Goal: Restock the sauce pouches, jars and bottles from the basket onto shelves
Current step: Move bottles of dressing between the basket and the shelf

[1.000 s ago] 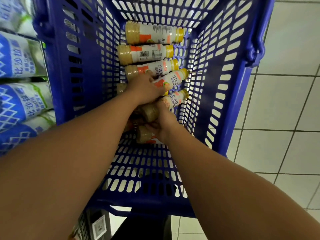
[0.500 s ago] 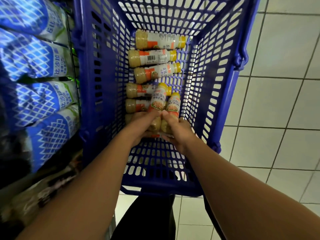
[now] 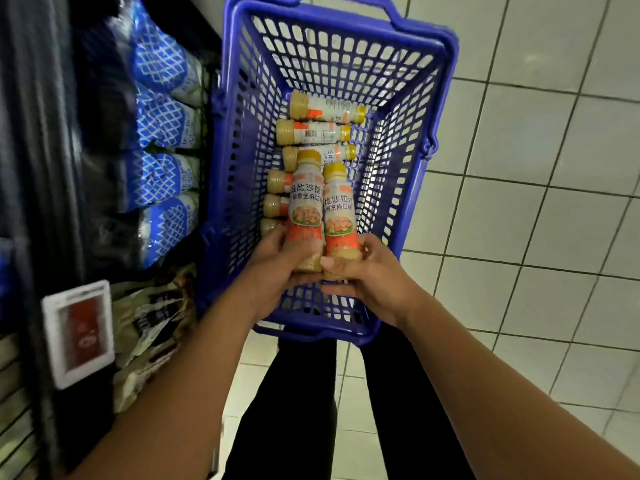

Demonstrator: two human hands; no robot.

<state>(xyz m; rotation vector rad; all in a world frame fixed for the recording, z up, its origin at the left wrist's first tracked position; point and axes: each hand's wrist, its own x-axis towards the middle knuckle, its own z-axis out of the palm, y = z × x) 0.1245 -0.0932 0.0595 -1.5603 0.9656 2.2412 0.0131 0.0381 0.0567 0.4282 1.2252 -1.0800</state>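
Aisle basket (image 3: pixel 346 53): six bottles (image 3: pixel 311 132), two held.

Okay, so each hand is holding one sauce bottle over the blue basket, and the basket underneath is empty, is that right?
Not quite. In the head view the left hand holds one sauce bottle and the right hand a second bottle over the blue basket, but it isn't empty: several more bottles lie on its floor.

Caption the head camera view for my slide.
Left hand grips the left bottle, right hand the right bottle, over the blue basket.
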